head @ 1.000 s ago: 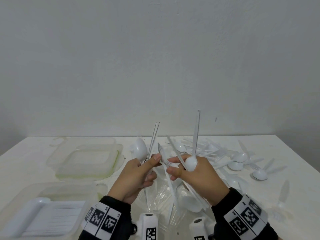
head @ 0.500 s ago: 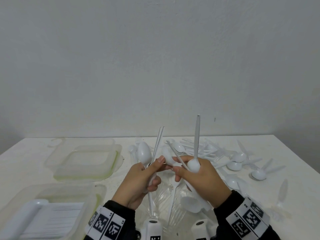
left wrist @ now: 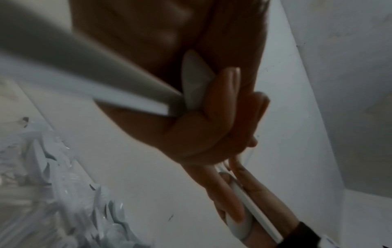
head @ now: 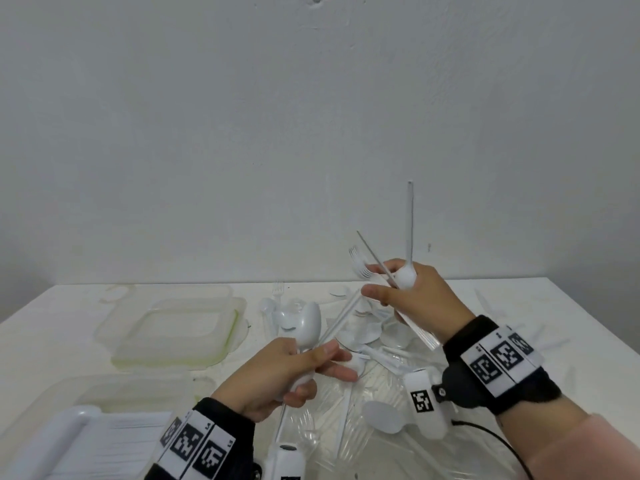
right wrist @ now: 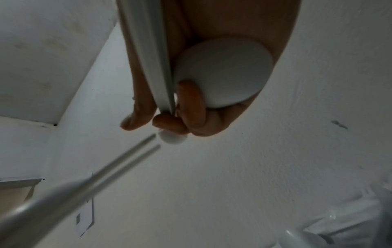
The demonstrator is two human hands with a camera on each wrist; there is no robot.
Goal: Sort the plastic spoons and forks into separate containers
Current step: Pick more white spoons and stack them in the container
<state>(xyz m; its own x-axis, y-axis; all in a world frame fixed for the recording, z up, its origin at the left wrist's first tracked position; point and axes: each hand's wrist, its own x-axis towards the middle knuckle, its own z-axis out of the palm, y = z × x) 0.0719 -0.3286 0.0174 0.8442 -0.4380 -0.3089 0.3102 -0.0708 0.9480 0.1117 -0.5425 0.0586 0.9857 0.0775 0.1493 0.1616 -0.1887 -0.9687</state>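
Here, both hands hold white plastic cutlery above the scattered pile on the table (head: 571, 306).

The left hand (head: 277, 375) has its fingers curled round a spoon (head: 306, 327) with the bowl up, plus thin handles slanting up to the right. The right hand (head: 415, 299), higher and further right, grips a second spoon (head: 405, 277) bowl-down, its handle standing almost straight up, together with forks (head: 360, 266) whose tines point up-left and whose handles run down past the wrist. How many pieces each fist holds is hard to tell; the wrist views are dim and blurred. Two clear containers (head: 180, 323) sit at the left, the nearer one cut off by the frame's edge.
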